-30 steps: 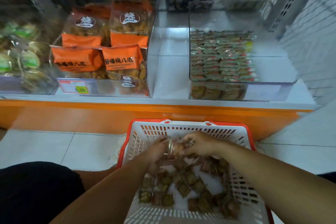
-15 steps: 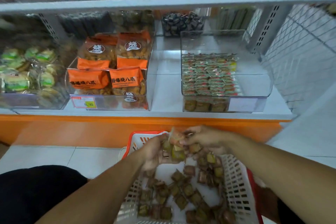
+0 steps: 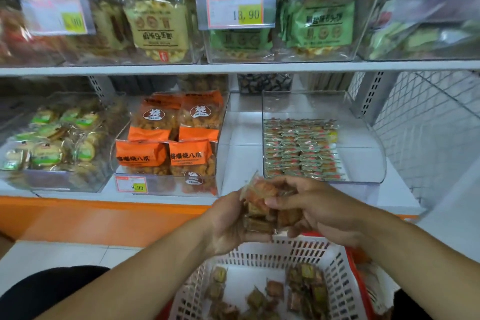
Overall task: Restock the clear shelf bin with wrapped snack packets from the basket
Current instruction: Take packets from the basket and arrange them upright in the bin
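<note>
Both hands meet above the far rim of the white slotted basket (image 3: 335, 275), in front of the orange-faced lower shelf (image 3: 241, 135). The left hand (image 3: 231, 226) is cupped palm-up, its grip curled around a small stack of wrapped snack packets (image 3: 259, 213), brownish squares in clear film; the right hand (image 3: 319, 208) comes from the other side, its grip clamped on the same bundle, thumb on the near face and fingers over the top. One packet stands up from the bundle, its crimped edge tilted to the left. The bundle is held clear of the basket and lower than the front lip of the clear shelf bin (image 3: 363, 171), which sits on the lower shelf just beyond the right hand. That bin holds neat rows of small red-and-green wrapped packets (image 3: 301, 148) filling its left and middle part, with bare floor along its right side. More loose packets (image 3: 306, 286) lie scattered on the basket floor, most of them toward the right wall. To the left of the bin, across a bare strip of shelf, a second clear bin holds orange bags (image 3: 166, 153) with a price tag (image 3: 131, 184) reading 9.90 on its front; farther left lie round green-labelled snacks (image 3: 49, 143). The upper shelf carries yellow and green bags behind a tag (image 3: 235, 9) marked 13.90
</note>
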Tool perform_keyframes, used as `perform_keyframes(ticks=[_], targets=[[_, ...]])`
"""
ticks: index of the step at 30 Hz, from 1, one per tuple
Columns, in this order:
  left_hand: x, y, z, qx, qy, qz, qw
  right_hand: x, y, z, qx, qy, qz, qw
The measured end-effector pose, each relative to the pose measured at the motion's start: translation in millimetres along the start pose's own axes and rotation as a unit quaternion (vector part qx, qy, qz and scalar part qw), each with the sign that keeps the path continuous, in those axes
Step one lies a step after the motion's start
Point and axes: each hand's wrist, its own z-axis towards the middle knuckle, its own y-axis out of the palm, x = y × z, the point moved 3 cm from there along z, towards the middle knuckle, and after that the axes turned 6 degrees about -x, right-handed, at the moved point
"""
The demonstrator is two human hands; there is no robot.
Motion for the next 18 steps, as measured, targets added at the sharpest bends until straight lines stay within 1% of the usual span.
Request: perform_keyframes(ticks=[2,3,4,5,6,7,8,10,11,14,16,18], targets=[[17.4,4.5,-1.1,0.036,0.032,-0.015,0.999,-23.7,-3.6,-7.9,0.042,-0.055,0.011,0.998],[25.4,6.3,-2.3,0.044,0.047,-0.019,0.998,-32.6,-6.3,-10.7,0.082,-0.092,-0.008,0.992],[32.3,7.3,-2.6,0.049,0.062,-0.017,0.997,-39.0,-9.8,-13.4,0.141,-0.135,-0.050,0.980],[37.6,9.0,-3.1,0.049,0.077,-0.012,0.996,-43.1,-13.8,-15.9,0.213,-0.181,-0.115,0.953],[41.0,10.5,-2.7,0.045,0.090,-0.005,0.995,-45.3,-15.8,-18.3,0.282,-0.222,-0.190,0.914],[43.0,12.8,-2.1,0.042,0.098,-0.005,0.994,-44.7,-15.9,-19.4,0.326,-0.256,-0.254,0.874],[43.9,14.8,-0.1,0.039,0.105,-0.008,0.994,-42.1,-14.5,-18.3,0.346,-0.275,-0.305,0.843],[45.1,20.4,5.2,0.021,0.115,-0.016,0.993,-34.4,-12.5,-12.3,0.355,-0.289,-0.373,0.807],[46.2,23.4,7.4,0.010,0.119,-0.021,0.993,-31.5,-11.8,-9.2,0.350,-0.290,-0.391,0.800],[50.7,27.2,10.2,-0.025,0.128,-0.045,0.990,-28.3,-10.0,-5.0,0.329,-0.310,-0.404,0.795],[54.2,27.6,8.3,-0.041,0.135,-0.033,0.989,-27.7,-9.2,-4.3,0.307,-0.311,-0.414,0.799],[56.2,28.2,5.9,-0.040,0.151,-0.011,0.988,-26.6,-8.0,-4.7,0.279,-0.308,-0.425,0.804]])
